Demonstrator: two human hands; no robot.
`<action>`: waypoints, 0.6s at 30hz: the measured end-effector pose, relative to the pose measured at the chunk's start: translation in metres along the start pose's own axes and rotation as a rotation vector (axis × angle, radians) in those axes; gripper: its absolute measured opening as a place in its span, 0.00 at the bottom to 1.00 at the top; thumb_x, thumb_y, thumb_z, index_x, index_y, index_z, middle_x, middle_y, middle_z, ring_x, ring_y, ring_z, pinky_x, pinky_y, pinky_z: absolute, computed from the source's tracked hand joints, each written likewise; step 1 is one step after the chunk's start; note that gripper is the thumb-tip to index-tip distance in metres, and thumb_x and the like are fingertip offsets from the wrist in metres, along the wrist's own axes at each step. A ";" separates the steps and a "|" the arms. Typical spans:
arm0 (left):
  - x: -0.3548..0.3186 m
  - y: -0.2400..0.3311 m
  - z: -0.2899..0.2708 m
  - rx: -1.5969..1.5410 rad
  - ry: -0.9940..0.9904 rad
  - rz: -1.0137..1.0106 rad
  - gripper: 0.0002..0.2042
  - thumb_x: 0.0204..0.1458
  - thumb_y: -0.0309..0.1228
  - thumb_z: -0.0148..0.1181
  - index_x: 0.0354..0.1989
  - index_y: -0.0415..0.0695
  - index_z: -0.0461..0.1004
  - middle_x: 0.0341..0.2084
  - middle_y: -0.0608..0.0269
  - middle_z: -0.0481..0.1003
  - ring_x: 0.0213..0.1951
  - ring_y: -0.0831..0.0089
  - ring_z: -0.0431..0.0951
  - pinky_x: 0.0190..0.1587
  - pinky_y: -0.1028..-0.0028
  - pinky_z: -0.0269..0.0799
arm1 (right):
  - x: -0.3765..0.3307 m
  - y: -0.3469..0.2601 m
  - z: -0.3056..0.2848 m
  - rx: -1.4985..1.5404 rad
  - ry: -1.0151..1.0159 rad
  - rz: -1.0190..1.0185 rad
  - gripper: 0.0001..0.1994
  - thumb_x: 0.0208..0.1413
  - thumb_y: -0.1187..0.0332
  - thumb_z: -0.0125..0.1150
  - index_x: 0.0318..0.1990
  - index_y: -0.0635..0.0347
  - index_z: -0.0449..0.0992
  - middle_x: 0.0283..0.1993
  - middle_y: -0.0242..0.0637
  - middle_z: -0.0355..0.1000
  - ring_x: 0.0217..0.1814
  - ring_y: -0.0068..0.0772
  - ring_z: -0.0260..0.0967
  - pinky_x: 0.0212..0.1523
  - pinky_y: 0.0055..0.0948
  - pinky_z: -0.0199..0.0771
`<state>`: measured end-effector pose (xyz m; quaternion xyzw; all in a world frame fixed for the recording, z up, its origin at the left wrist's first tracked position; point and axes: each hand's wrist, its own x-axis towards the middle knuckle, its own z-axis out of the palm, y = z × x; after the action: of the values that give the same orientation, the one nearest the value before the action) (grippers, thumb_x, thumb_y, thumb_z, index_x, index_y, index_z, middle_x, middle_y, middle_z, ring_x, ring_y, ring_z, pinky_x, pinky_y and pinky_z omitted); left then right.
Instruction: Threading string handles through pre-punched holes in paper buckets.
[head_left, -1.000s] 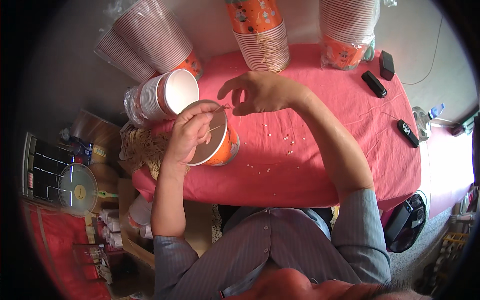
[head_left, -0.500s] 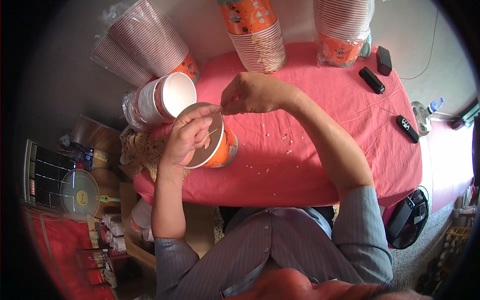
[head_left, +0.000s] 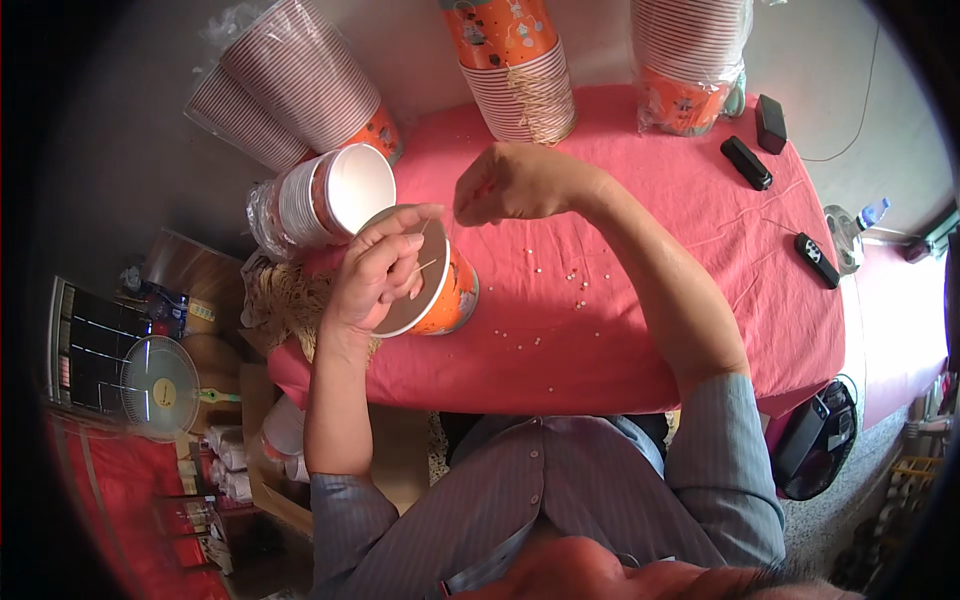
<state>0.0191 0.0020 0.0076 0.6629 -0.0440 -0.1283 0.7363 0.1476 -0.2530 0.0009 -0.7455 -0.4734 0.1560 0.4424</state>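
An orange printed paper bucket [head_left: 457,300] with a white rim rests on the pink cloth, its mouth turned toward my left forearm. My left hand [head_left: 380,265] lies over that mouth, fingers curled, and a short thin cord [head_left: 426,266] pokes out between them. Beside it, a little to the right and above the table, my right hand [head_left: 515,185] is closed with its fingertips pinched together. Whatever they hold is too small or hidden to make out. A narrow gap separates the two hands. Small pale beads [head_left: 572,279] lie scattered on the cloth to the right of the bucket.
Nested white cups [head_left: 300,208] lie at the left by a tan cord bundle [head_left: 285,300]. Bucket stacks [head_left: 300,85] stand along the back, one with cords draped on it [head_left: 540,105]. Black devices [head_left: 746,163] sit at right. A cardboard box [head_left: 390,470] is below left.
My right hand has drawn slightly to the right, away from my left, and the gap between them has widened. My left hand and the bucket stay nearly in place.
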 end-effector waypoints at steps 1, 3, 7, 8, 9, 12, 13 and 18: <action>-0.001 0.002 -0.002 0.000 0.003 0.003 0.18 0.70 0.28 0.54 0.65 0.40 0.80 0.12 0.83 0.56 0.14 0.89 0.50 0.24 0.81 0.59 | -0.001 0.000 -0.004 -0.072 -0.003 0.013 0.10 0.63 0.65 0.70 0.47 0.59 0.89 0.38 0.35 0.86 0.41 0.28 0.83 0.46 0.34 0.83; -0.003 0.007 -0.006 0.199 0.036 0.005 0.18 0.71 0.30 0.54 0.64 0.38 0.78 0.15 0.79 0.65 0.16 0.87 0.58 0.27 0.80 0.63 | 0.000 0.002 -0.005 -0.093 -0.011 0.049 0.11 0.63 0.64 0.70 0.47 0.59 0.89 0.38 0.36 0.86 0.41 0.30 0.83 0.47 0.34 0.83; -0.004 0.011 0.010 0.507 0.218 0.136 0.19 0.70 0.32 0.63 0.66 0.37 0.78 0.26 0.77 0.73 0.25 0.90 0.64 0.29 0.84 0.60 | -0.002 0.000 -0.003 -0.105 0.018 0.010 0.11 0.64 0.63 0.69 0.47 0.59 0.88 0.38 0.38 0.86 0.43 0.32 0.83 0.48 0.36 0.83; -0.004 0.012 0.013 0.504 0.230 0.138 0.19 0.70 0.32 0.63 0.66 0.37 0.78 0.26 0.77 0.73 0.25 0.90 0.64 0.29 0.84 0.60 | -0.004 -0.004 -0.002 -0.140 0.018 0.001 0.11 0.64 0.64 0.69 0.47 0.59 0.88 0.39 0.39 0.86 0.43 0.33 0.84 0.48 0.36 0.83; -0.003 0.012 0.018 0.638 0.266 0.235 0.19 0.68 0.32 0.65 0.65 0.39 0.79 0.33 0.75 0.77 0.25 0.91 0.64 0.29 0.83 0.61 | -0.005 -0.007 -0.002 -0.142 0.009 -0.006 0.11 0.64 0.64 0.69 0.47 0.59 0.88 0.39 0.39 0.86 0.43 0.33 0.84 0.48 0.36 0.83; 0.002 0.017 0.033 0.918 0.303 0.315 0.23 0.63 0.31 0.71 0.66 0.39 0.78 0.50 0.64 0.83 0.32 0.82 0.75 0.34 0.76 0.71 | -0.007 -0.012 -0.001 -0.159 0.023 -0.044 0.11 0.63 0.64 0.69 0.47 0.60 0.88 0.38 0.40 0.86 0.43 0.34 0.84 0.49 0.36 0.83; 0.008 0.011 0.034 0.969 0.297 0.406 0.24 0.63 0.31 0.71 0.66 0.38 0.77 0.53 0.60 0.84 0.34 0.78 0.79 0.36 0.73 0.74 | -0.008 -0.013 0.001 -0.165 0.040 -0.041 0.11 0.62 0.64 0.69 0.47 0.59 0.89 0.40 0.41 0.87 0.44 0.38 0.84 0.49 0.38 0.83; 0.013 0.008 0.031 0.966 0.206 0.333 0.11 0.66 0.28 0.67 0.51 0.34 0.82 0.35 0.54 0.85 0.33 0.70 0.83 0.41 0.72 0.77 | -0.010 -0.023 -0.001 -0.188 0.037 -0.006 0.12 0.60 0.64 0.69 0.46 0.57 0.89 0.43 0.45 0.87 0.46 0.43 0.85 0.50 0.40 0.83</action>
<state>0.0254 -0.0309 0.0178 0.9202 -0.1305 0.0915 0.3575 0.1301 -0.2587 0.0179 -0.7852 -0.4798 0.0958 0.3797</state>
